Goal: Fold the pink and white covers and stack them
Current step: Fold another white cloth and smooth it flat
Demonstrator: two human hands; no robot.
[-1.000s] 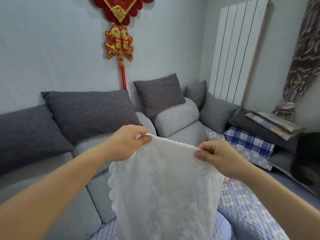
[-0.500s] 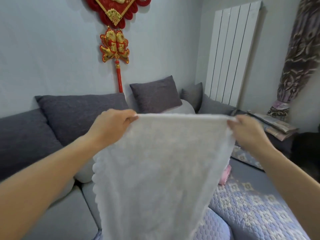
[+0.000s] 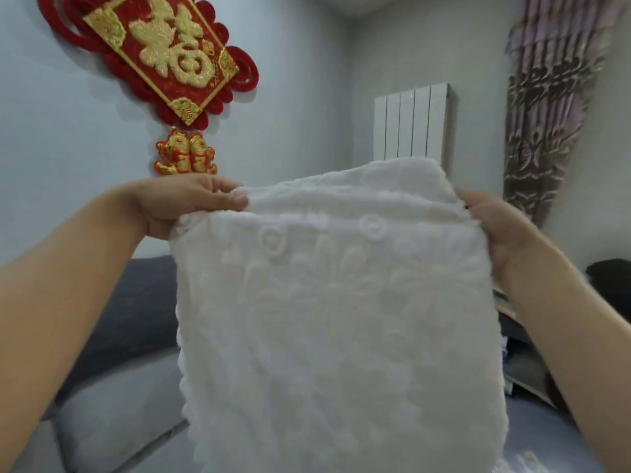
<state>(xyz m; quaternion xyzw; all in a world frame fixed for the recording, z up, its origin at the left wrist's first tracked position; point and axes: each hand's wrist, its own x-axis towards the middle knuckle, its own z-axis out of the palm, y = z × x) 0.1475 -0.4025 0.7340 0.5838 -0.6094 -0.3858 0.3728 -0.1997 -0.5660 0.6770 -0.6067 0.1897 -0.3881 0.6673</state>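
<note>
A white embossed cover hangs in front of me, held up high and spread wide, and it fills the middle of the view. My left hand pinches its top left corner between thumb and fingers. My right hand grips the top right corner. The top edge bulges upward between my hands. The cover's lower end runs out of the frame. No pink cover is visible; the white one hides what lies behind it.
A grey sofa with dark cushions lies below left. A red and gold wall ornament hangs above it. A white radiator stands at the back, a patterned curtain at the right.
Both hands have lifted the white cover higher and my view has tilted up toward the wall. The top edge, stretched flat before, now puffs upward between the hands.
</note>
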